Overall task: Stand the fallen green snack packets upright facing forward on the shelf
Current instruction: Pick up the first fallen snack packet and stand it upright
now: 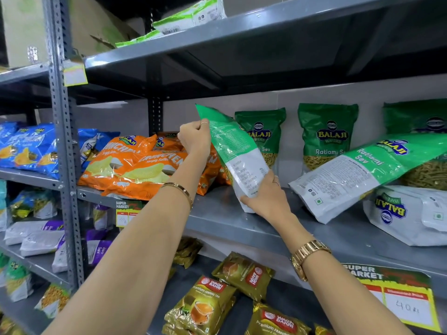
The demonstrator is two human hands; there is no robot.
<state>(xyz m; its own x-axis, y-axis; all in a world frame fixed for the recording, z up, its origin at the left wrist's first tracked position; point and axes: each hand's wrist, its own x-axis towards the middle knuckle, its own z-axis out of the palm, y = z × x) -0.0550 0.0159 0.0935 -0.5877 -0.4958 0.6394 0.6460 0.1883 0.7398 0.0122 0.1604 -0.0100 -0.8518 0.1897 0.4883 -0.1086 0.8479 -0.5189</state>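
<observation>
Both hands tilt a green packet up, back side out.

The left hand (pixel 194 139) pinches its top edge, the right hand (pixel 267 198) grips its base; right of them, a leaning packet (pixel 362 175) may slide if bumped.

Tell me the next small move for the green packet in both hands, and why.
Probably turn the held packet so its printed front faces out, then set its base on the shelf left of the standing packets. The left hand pinches its top edge, the right hand supports its bottom, and its white back panel faces the camera, tilted.
</observation>
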